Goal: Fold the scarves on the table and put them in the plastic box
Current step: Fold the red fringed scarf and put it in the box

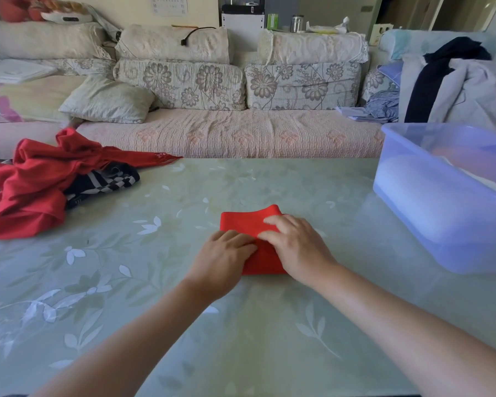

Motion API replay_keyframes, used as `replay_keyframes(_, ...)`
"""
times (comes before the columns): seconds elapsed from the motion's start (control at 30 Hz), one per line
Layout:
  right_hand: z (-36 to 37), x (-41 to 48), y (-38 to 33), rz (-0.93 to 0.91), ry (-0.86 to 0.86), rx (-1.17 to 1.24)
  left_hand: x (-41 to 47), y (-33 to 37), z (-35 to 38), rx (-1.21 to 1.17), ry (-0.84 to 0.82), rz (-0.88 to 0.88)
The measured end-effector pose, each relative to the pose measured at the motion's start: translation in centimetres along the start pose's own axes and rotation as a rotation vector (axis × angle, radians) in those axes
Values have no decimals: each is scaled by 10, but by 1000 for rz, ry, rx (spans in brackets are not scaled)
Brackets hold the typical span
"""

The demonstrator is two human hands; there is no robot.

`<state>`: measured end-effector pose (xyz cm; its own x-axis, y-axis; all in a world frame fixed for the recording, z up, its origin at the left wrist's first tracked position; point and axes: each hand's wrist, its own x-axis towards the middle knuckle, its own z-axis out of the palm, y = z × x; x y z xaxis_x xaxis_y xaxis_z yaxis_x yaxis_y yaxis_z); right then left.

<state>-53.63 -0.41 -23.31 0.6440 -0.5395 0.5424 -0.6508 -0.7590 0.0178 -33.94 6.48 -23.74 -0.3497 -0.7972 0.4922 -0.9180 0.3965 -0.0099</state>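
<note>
Living rm, glass-topped table (269,325), sofa (226,133) behind. Small red scarf (249,222) folded compact, centre. My L hand (222,259) & R hand (295,247) lie flat on it, pressing, gripping nothing. Plastic box (413,202) to R, this scarf not in yet. Big red scarf (32,190) + b/w scarf (103,181) heaped far L, unfolded.

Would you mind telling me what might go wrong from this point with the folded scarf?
The folded red scarf bulges at its far edge, so it may spring open once the left hand and right hand, both resting on it, lift it toward the plastic box. The unfolded red scarf lies by the far edge of the table and might slip off.
</note>
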Motion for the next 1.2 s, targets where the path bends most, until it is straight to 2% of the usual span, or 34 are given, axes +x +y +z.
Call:
replay_keyframes(0.13, 4, -11, 4, -62, -32, 38, -9, 0, 5, -61, -139, -91)
replay_keyframes(0.23, -4, -18, 10, 107, -293, 186, -10, -11, 3, -178, -291, -106)
replay_keyframes(0.3, -7, -20, 11, 139, -430, 182, -10, -15, 1, -233, -288, -113)
replay_keyframes(0.43, -7, -17, 8, 175, -401, 222, -11, -18, 0, -290, -243, -202)
replay_keyframes(0.57, -19, -11, 13, 301, -334, 330, -10, -19, -4, -385, -166, -260)
replay_keyframes(0.73, -33, 1, 29, 546, -482, 562, 2, -12, -15, -624, -173, -569)
replay_keyframes(0.83, -29, 6, 39, 682, -447, 624, 11, -10, -15, -735, -179, -786)
replay_keyframes(0.97, -17, 13, 36, 794, -359, 568, 23, -12, -6, -592, -204, -936)
replay_keyframes(1.07, -9, 14, 28, 726, -264, 250, 30, -10, 5, -419, -99, -886)
replay_keyframes(1.13, -3, 13, 28, 534, -102, -10, 35, -7, 6, -329, 31, -674)
replay_keyframes(1.2, 0, 16, 30, 295, 47, -109, 42, -3, 8, -222, 39, -362)
